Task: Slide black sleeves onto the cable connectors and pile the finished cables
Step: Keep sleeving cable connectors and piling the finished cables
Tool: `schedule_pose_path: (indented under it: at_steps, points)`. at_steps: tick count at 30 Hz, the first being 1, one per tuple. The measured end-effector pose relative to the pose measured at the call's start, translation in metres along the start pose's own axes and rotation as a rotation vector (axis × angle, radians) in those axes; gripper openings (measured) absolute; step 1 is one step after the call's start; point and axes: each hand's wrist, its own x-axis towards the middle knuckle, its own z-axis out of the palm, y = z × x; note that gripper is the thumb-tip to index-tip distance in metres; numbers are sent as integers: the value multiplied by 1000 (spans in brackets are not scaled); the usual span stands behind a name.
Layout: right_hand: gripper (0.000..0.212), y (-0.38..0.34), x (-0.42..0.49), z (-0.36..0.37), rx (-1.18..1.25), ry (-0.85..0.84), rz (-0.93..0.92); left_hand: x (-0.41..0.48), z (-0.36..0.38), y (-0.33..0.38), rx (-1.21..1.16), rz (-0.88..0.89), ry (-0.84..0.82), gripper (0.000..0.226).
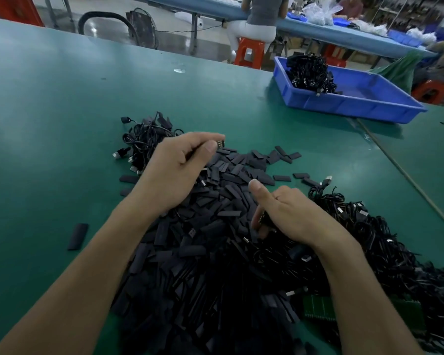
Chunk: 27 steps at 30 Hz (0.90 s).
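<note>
Left hand (180,165) pinches a small connector (219,144) between thumb and forefinger above the heap of black sleeves (215,252) on the green table (49,124). Right hand (292,216) curls around another dark connector piece (263,219). A cable pile (141,142) lies just behind the left hand; 1 blue tray (356,106) sits far right

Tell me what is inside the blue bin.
The blue bin holds a heap of black cables at its far left end; the rest of its floor shows bare. Anything under the heap is hidden.
</note>
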Motion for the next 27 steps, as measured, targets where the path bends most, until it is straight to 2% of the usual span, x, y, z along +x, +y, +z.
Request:
schedule_pose_path:
  at_steps: [1,4,5,8,10,14,19,27]
  points:
    - [88,-3,2,3,-55,37,4,-1,0,-2,37,-14,-54,33]
    - [27,-13,9,14,-200,117,-117,-1,-1,-7,67,-68,-153,44]
    - [20,-18,10,17,-247,114,-144,-1,0,-8,56,-85,-169,44]
    - [32,-25,16,29,-379,70,-144,-2,0,-11,0,-126,-195,34]
    - [27,-24,18,36,-367,76,-148,-2,-1,-12,-28,-147,-173,18]
    - [18,-20,16,43,-275,187,-191,-3,-1,-13,-45,-171,-126,19]
    - [10,-13,18,41,45,377,-235,-5,3,-11,-71,-207,-82,17]
    - [24,-10,15,33,502,463,-314,-6,7,-8,6,-231,-99,7]
